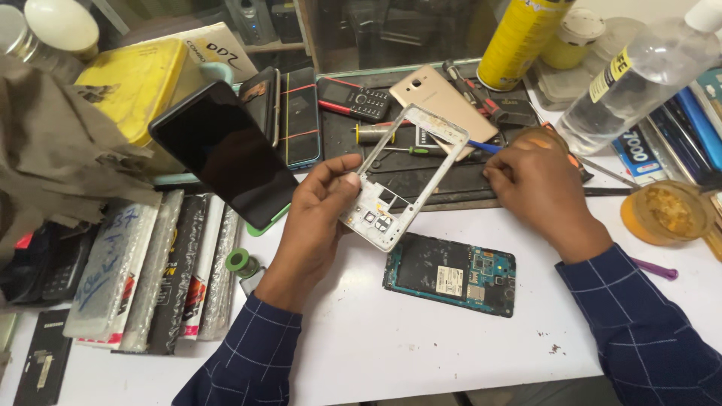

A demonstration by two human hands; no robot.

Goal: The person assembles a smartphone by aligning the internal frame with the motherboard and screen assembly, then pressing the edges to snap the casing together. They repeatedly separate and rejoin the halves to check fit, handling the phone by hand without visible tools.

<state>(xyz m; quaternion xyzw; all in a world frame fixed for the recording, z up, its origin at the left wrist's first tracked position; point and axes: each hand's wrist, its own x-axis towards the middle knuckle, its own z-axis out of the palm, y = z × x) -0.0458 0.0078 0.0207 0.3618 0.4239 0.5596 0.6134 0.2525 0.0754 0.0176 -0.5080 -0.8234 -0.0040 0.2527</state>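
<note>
While the left hand (320,218) pinches a white phone middle frame (406,177) by its lower end, tilted above the bench (421,346), the right hand (538,184) grips a blue-tipped tool (485,146) touching the frame's upper edge. Below, between both hands, lies an opened phone body (451,274) with its circuit board showing.
</note>
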